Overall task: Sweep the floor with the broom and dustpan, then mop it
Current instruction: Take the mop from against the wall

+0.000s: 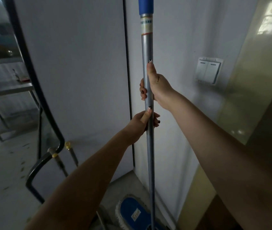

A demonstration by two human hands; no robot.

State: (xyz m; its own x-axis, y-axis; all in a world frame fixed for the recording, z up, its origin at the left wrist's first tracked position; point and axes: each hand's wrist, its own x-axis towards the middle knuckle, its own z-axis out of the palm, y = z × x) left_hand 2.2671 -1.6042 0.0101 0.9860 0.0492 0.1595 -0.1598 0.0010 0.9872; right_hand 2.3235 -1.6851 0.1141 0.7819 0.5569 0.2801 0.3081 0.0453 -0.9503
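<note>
**Two hands on an upright mop pole**

Both hands are wrapped round the silver mop handle (147, 47), which stands almost straight up in front of a corner in the white wall. The right hand (156, 87) is the higher one. Its thumb lies up along the pole and its fingers curl round from behind, so their dark-painted nails show on the left side. Just below it, the left hand (140, 124) grips in much the same way, thumb pointing up the shaft and fingers closed round the far side. Both arms are stretched well forward.

At the top the pole carries a blue grip (146, 5) that runs out of sight, with a paper label band just beneath it. Down below, the mop head (131, 211), a flat blue pad with a pale fringe, lies on the grey floor (2, 180) close to the wall corner.

On the wall to the right of the pole sits a double light switch (208, 71). Off to the left a thick black hose (32, 77) curves downward, and beyond it stands a metal table (7, 90). Small specks of dirt lie scattered on the floor over there.
</note>
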